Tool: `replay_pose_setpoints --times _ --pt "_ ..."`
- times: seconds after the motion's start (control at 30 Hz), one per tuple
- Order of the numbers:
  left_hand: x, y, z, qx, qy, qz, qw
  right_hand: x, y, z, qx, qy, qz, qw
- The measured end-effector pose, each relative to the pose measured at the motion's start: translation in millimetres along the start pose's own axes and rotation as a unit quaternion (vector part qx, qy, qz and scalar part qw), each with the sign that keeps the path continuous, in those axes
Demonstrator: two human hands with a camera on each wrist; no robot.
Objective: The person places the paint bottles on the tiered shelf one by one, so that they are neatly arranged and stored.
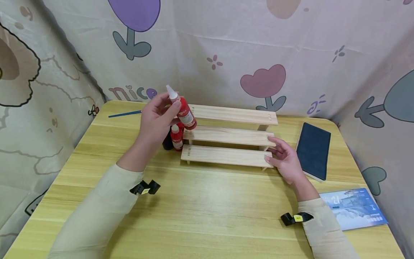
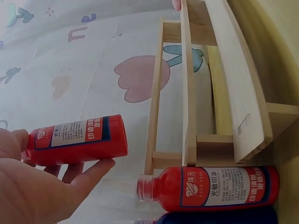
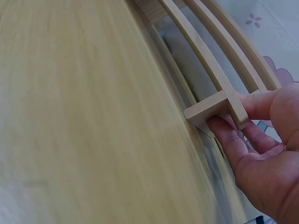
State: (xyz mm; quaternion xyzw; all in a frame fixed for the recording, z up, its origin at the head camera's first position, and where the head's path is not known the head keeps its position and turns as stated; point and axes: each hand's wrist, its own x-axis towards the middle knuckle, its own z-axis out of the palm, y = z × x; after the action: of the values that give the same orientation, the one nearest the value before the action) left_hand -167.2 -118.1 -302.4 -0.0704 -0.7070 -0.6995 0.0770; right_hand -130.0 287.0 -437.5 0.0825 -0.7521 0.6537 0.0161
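My left hand [image 1: 156,117] holds a red ink bottle [image 1: 187,117] with a white pointed nozzle, raised and tilted above the left end of a three-tier wooden shelf [image 1: 226,135]. The left wrist view shows that bottle [image 2: 77,137] between thumb and fingers, its label in Chinese print. Standing by the shelf's left end is another red ink bottle [image 1: 176,138], with a dark bottle [image 1: 167,142] beside it and more red partly hidden behind. My right hand [image 1: 286,162] grips the shelf's right end; in the right wrist view, thumb and fingers pinch a board end [image 3: 238,114].
A thin blue stick [image 1: 124,114] lies at the back left of the wooden table [image 1: 207,205]. To the right are a dark notebook [image 1: 313,151] and a blue-and-white printed booklet [image 1: 354,210], partly under the right sleeve. A patterned curtain [image 1: 200,43] hangs behind the table.
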Motion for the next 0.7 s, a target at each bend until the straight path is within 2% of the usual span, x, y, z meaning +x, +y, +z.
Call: replay_pose_setpoints --times 0.3,0.53,0.7 --pt "21.7 1.2 7.8 0.025 -0.031 -0.001 0.9992 -1.0 1.9 -0.3 -0.002 0.002 -0.008 1.0000" --pt "40.3 7.4 12.2 0.002 -0.046 0.001 0.9989 -0.4 0.7 0.7 -0.010 -0.003 -0.022 0.9997" --pt "51.8 7.4 15.5 0.007 -0.059 -0.006 0.9982 0.8 -0.7 1.3 -0.005 -0.005 -0.017 0.9998"
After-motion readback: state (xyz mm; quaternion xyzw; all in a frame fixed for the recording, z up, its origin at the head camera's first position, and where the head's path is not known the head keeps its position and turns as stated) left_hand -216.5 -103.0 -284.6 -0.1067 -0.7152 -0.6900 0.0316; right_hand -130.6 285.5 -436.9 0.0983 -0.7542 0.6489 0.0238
